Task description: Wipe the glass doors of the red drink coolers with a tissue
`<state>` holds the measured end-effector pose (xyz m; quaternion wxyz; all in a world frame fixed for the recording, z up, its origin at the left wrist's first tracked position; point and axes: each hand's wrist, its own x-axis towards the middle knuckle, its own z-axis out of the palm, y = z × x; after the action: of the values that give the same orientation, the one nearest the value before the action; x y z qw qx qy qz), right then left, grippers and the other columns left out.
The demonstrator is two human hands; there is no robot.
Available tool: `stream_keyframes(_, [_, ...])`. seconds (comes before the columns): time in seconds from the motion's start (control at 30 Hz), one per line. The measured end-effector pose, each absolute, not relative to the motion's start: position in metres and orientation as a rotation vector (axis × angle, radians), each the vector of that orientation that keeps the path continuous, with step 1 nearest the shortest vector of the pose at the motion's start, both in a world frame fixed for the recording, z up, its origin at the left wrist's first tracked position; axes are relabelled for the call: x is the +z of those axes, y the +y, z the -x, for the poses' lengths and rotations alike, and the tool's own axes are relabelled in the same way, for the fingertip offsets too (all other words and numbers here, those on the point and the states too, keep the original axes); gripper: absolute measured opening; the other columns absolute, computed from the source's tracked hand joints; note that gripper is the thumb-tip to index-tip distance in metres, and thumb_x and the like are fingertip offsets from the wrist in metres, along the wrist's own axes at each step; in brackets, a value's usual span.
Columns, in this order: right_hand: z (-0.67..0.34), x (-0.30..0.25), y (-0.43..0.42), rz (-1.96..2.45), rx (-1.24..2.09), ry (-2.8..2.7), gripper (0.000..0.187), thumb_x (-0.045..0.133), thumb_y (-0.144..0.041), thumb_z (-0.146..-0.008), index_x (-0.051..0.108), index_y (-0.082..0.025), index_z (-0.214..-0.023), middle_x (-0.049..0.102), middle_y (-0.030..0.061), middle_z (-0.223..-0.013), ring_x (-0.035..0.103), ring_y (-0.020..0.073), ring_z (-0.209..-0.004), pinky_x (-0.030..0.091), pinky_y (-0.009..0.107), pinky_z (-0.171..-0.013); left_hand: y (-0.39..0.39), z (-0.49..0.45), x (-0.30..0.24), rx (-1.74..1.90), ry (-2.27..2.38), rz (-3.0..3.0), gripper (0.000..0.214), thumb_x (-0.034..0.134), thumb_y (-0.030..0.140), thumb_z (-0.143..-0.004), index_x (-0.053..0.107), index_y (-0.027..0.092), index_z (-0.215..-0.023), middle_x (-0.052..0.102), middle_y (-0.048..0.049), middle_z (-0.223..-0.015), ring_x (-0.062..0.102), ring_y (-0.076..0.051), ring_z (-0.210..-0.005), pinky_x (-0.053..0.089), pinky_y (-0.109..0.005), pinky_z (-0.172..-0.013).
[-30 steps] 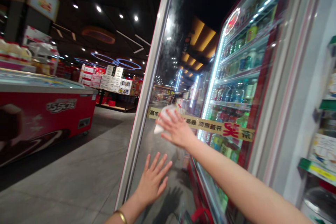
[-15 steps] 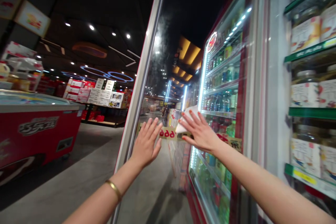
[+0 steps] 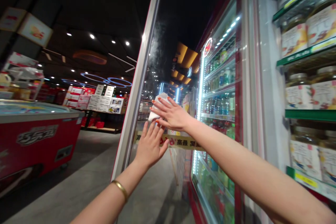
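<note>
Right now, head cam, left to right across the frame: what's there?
Red chest freezer → glass door's metal frame → left hand → right hand → bottled drinks in the lit cooler → jars on green-edged shelves

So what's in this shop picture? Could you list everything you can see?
glass door: 1, silver frame, centre
white cloth: 1, white, against the glass
yellow printed strip: 1, yellow, across the door
jars: several, white labels, green-edged shelves at right
drink bottles: many, mixed colours, lit cooler shelves
chest freezer: 1, red, far left
stacked cartons: many, white and red, background
gold bangle: 1, gold, left wrist
left hand: 1, flat on the glass
right hand: 1, pressing the cloth on the glass
</note>
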<state>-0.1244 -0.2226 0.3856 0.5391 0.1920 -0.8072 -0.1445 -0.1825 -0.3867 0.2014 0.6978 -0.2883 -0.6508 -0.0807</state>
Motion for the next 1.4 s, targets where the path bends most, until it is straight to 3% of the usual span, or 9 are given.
stream_keyframes(0.2, [0.117, 0.458, -0.23, -0.142, -0.043, -1.779, 0.076, -0.009, -0.042, -0.112, 0.003, 0.005, -0.171, 0.004, 0.0314, -0.181, -0.001, 0.0429, -0.17, -0.001, 0.085, -0.127, -0.387, 0.183, 0.202, -0.162, -1.461, 0.635, 0.084, 0.055, 0.052, -0.105, 0.023, 0.021, -0.176, 0.032, -0.0062, -0.18, 0.019, -0.026, -0.172, 0.003, -0.05, -0.144])
stream_keyframes(0.4, [0.143, 0.414, -0.293, -0.597, -0.387, -1.926, 0.076, 0.055, -0.073, -0.103, 0.041, -0.035, -0.168, 0.028, -0.0037, -0.183, 0.019, 0.0206, -0.17, 0.013, 0.045, -0.141, -0.39, 0.188, 0.196, -0.173, -1.455, 0.66, 0.077, 0.058, 0.053, -0.104, 0.036, 0.022, -0.172, 0.054, -0.0081, -0.168, 0.037, -0.029, -0.166, 0.008, -0.051, -0.144])
stream_keyframes(0.57, [0.13, 0.464, -0.244, -0.189, -0.027, -1.791, 0.079, 0.019, -0.048, -0.115, 0.006, 0.007, -0.17, -0.004, 0.0351, -0.179, -0.004, 0.0433, -0.171, -0.003, 0.079, -0.13, -0.396, 0.184, 0.185, -0.082, -1.447, 0.671, 0.083, 0.053, 0.057, -0.106, 0.026, 0.02, -0.175, 0.039, -0.0038, -0.178, 0.02, -0.024, -0.172, -0.002, -0.046, -0.144])
stream_keyframes(0.63, [0.13, 0.474, -0.246, -0.117, 0.051, -1.75, 0.078, 0.013, -0.046, -0.115, 0.003, 0.009, -0.169, -0.007, 0.0367, -0.178, -0.008, 0.0454, -0.17, -0.006, 0.082, -0.127, -0.395, 0.182, 0.181, -0.072, -1.459, 0.668, 0.083, 0.053, 0.059, -0.106, 0.027, 0.02, -0.174, 0.039, -0.0036, -0.178, 0.02, -0.024, -0.172, -0.002, -0.046, -0.144])
stream_keyframes(0.83, [0.141, 0.378, -0.272, -0.628, -0.346, -1.899, 0.069, 0.059, -0.077, -0.099, 0.051, -0.047, -0.161, 0.037, -0.0115, -0.178, 0.024, 0.0224, -0.169, 0.018, 0.045, -0.14, -0.394, 0.182, 0.191, -0.153, -1.425, 0.676, 0.065, 0.058, 0.048, -0.105, 0.049, 0.021, -0.164, 0.067, -0.01, -0.155, 0.052, -0.029, -0.155, 0.015, -0.049, -0.141])
stream_keyframes(0.9, [0.13, 0.355, -0.228, -0.499, -0.273, -1.88, 0.069, 0.05, -0.076, -0.103, 0.049, -0.044, -0.163, 0.036, -0.0071, -0.179, 0.024, 0.0264, -0.17, 0.02, 0.051, -0.14, -0.401, 0.185, 0.204, -0.164, -1.422, 0.693, 0.063, 0.058, 0.042, -0.106, 0.047, 0.023, -0.165, 0.066, -0.0094, -0.157, 0.054, -0.027, -0.153, 0.02, -0.048, -0.14])
stream_keyframes(1.07, [0.095, 0.337, -0.099, 0.124, 0.145, -1.642, 0.081, 0.006, -0.055, -0.111, 0.012, -0.006, -0.176, 0.004, 0.029, -0.182, -0.002, 0.0505, -0.17, 0.008, 0.089, -0.125, -0.414, 0.191, 0.23, -0.178, -1.484, 0.693, 0.079, 0.056, 0.049, -0.107, 0.023, 0.029, -0.176, 0.032, -0.006, -0.181, 0.022, -0.029, -0.172, 0.007, -0.052, -0.143])
stream_keyframes(1.27, [0.093, 0.276, -0.077, -0.553, -0.399, -1.966, 0.075, 0.045, -0.08, -0.101, 0.046, -0.042, -0.165, 0.033, -0.0039, -0.18, 0.021, 0.032, -0.17, 0.016, 0.062, -0.14, -0.407, 0.194, 0.227, -0.232, -1.496, 0.681, 0.087, 0.054, 0.058, -0.106, 0.012, 0.031, -0.177, 0.024, -0.0057, -0.183, 0.011, -0.028, -0.174, -0.002, -0.054, -0.142])
stream_keyframes(1.4, [0.077, 0.319, -0.045, -0.142, -0.08, -1.817, 0.083, 0.029, -0.076, -0.106, 0.037, -0.024, -0.171, 0.024, 0.0109, -0.183, 0.015, 0.0395, -0.171, 0.015, 0.071, -0.137, -0.406, 0.194, 0.226, -0.228, -1.511, 0.687, 0.089, 0.054, 0.059, -0.105, 0.01, 0.032, -0.177, 0.022, -0.0054, -0.183, 0.011, -0.029, -0.173, -0.001, -0.056, -0.142])
